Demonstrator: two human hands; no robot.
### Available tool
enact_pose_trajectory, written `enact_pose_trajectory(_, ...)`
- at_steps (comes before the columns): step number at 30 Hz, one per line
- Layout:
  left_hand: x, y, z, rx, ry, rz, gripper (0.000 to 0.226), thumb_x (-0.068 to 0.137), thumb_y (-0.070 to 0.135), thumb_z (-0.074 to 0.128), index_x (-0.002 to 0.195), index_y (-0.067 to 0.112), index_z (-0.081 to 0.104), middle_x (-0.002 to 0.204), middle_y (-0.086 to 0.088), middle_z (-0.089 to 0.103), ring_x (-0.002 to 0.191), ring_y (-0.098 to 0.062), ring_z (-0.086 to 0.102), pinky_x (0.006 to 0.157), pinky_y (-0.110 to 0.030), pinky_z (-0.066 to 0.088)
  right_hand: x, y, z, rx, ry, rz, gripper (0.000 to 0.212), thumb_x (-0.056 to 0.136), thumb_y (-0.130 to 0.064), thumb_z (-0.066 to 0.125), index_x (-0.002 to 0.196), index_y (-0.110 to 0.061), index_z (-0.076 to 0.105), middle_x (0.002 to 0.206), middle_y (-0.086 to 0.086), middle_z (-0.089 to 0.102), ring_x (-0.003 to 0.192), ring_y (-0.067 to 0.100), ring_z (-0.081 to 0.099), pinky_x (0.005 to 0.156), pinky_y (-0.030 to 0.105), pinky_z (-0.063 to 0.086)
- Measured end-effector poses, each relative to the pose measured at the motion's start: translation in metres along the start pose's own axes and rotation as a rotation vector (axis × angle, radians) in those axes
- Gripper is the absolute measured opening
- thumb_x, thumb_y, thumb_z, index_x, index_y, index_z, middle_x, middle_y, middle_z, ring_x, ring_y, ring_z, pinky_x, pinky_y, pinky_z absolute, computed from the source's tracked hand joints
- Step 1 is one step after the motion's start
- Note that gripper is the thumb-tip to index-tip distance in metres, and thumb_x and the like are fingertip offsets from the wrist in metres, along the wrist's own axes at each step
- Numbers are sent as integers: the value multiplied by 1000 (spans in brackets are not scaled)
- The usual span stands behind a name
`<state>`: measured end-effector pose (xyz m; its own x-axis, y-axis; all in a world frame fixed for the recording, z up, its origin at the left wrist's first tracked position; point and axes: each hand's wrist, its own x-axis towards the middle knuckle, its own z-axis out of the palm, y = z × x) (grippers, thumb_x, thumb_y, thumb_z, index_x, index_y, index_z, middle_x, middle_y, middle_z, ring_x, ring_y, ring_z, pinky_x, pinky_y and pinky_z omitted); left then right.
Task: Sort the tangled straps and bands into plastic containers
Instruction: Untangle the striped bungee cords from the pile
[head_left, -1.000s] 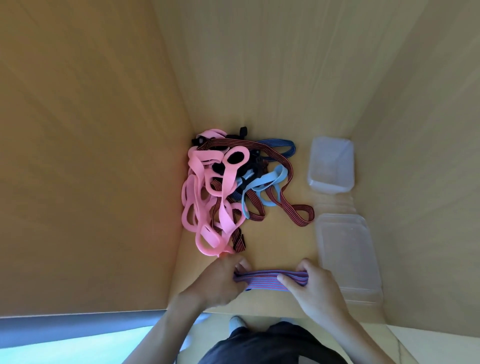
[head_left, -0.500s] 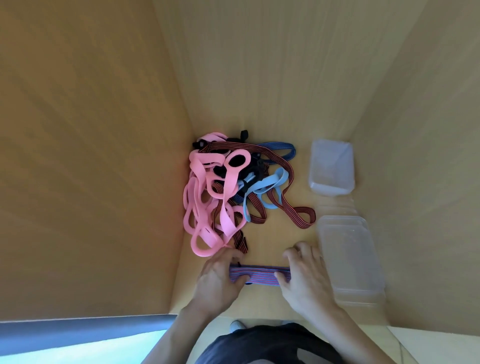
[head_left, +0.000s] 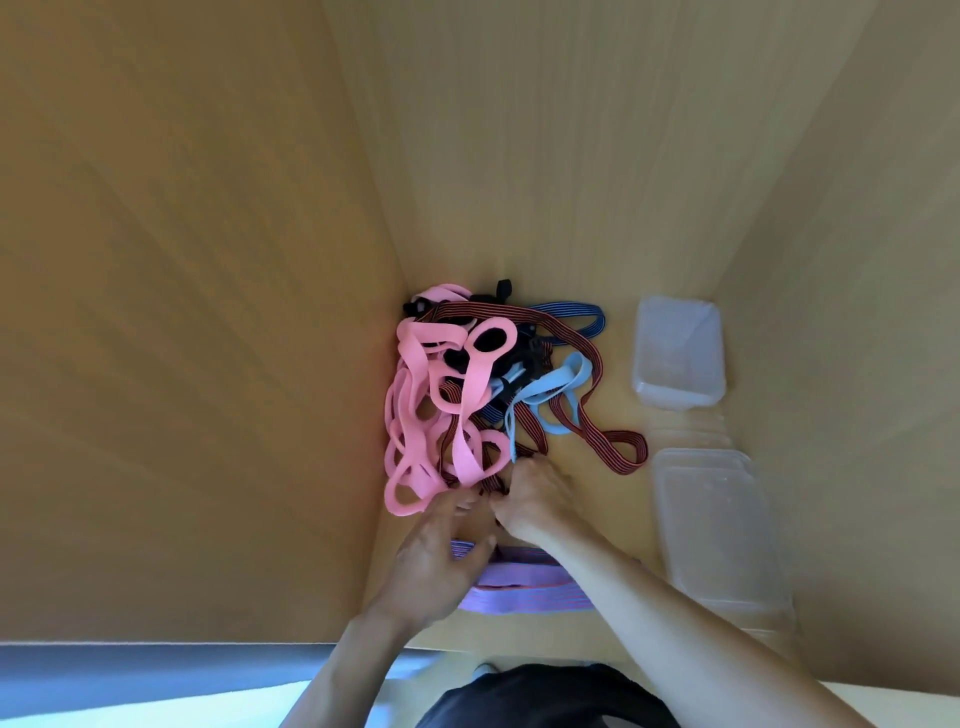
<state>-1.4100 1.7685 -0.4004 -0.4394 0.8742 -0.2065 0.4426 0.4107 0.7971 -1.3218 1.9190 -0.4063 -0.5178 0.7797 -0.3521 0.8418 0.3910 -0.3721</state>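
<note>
A tangle of straps lies in the far left corner of the wooden floor: pink bands (head_left: 415, 415), a light blue band (head_left: 563, 382), a dark blue striped strap (head_left: 571, 310), a red-black striped strap (head_left: 626, 453) and black buckled straps (head_left: 522, 358). My right hand (head_left: 537, 501) pinches the red-black strap at the near edge of the tangle. Beside it, my left hand (head_left: 441, 558) reaches in with straight fingers, its thumb over a folded purple striped band (head_left: 524, 587) that lies flat under my forearms.
Two clear plastic containers stand along the right wall: a small one (head_left: 675, 400) farther back and a larger, shallow one (head_left: 670, 499) nearer. Tall wooden walls enclose the space on the left, back and right.
Both hands have let go of the purple band, which now lies on the floor. They moved forward to the near edge of the tangle, and the right hand took hold of the red-black strap.
</note>
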Motion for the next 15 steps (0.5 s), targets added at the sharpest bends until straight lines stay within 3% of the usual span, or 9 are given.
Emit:
enact_pose_trajectory(5, 12, 0, -7, -41, 37, -8, 47, 84, 17, 61, 120, 44, 50, 123, 29, 56, 118, 10, 51, 95, -7, 39, -2, 29, -31, 168, -3, 92, 14, 83, -29, 66, 82, -20, 55, 97, 1, 62, 92, 26, 64, 68, 29, 45)
enact_pose_trajectory(7, 14, -1, -8, -38, 52, -10, 52, 86, 9, 61, 118, 48, 48, 122, 30, 55, 118, 11, 50, 95, -5, 36, -5, 41, -40, 262, 12, 127, 12, 85, -23, 64, 92, -23, 55, 96, -3, 61, 84, 21, 62, 67, 30, 47)
enact_pose_trajectory(10, 17, 3, -7, -36, 68, -8, 51, 86, 9, 60, 113, 50, 46, 119, 30, 53, 115, 10, 50, 92, -6, 37, -9, 50, -47, 284, 42, 78, 37, 90, -24, 61, 122, -34, 47, 89, -10, 57, 79, 16, 60, 63, 28, 44)
enact_pose_trajectory(11, 18, 5, -6, -41, 71, -6, 49, 85, 9, 60, 112, 49, 47, 119, 28, 53, 114, 8, 51, 93, -9, 39, -9, 50, -46, 250, 33, 26, 48, 91, -23, 61, 134, -37, 43, 93, -9, 59, 85, 17, 62, 67, 29, 45)
enact_pose_trajectory(13, 18, 9, -3, -43, 70, 8, 44, 82, 13, 59, 111, 45, 47, 117, 22, 53, 112, 3, 53, 94, -18, 43, -9, 48, -44, 177, -3, -52, 64, 91, -20, 60, 149, -34, 36, 125, -3, 61, 115, 22, 60, 88, 32, 49)
enact_pose_trajectory(15, 17, 13, 1, -10, 57, 19, 41, 79, 18, 58, 112, 41, 50, 115, 19, 53, 109, 2, 53, 94, -26, 46, -8, 46, -39, 110, -39, -72, 72, 90, -20, 61, 155, -30, 31, 148, 3, 48, 136, 24, 47, 105, 37, 45)
